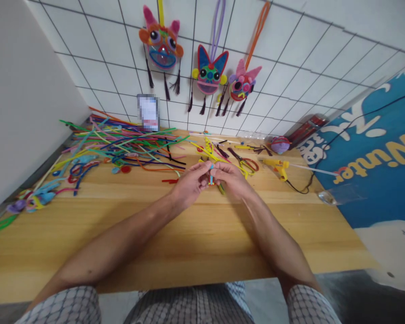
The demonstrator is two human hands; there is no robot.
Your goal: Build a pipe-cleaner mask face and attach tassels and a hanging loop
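Note:
Over the middle of the table, my left hand (191, 182) and my right hand (232, 179) meet with fingers pinched together. Between the fingertips is a short light-blue pipe cleaner (211, 179), upright, its ends partly covered by my thumbs. Bits of red and yellow show just under the fingers, too small to make out. Beyond my hands lie yellow pipe cleaners (213, 155), one in a coil. Just past my right hand is a pair of scissors (251, 164) with reddish-orange handles.
A heap of colourful pipe cleaners (131, 146) spreads at the back left. A yellow glue gun (280, 167) with its cord lies on the right, near a clear cup (327, 197). Several decorated masks, including an orange-eared one (162, 49), hang on the wall grid. A phone (149, 112) leans there.

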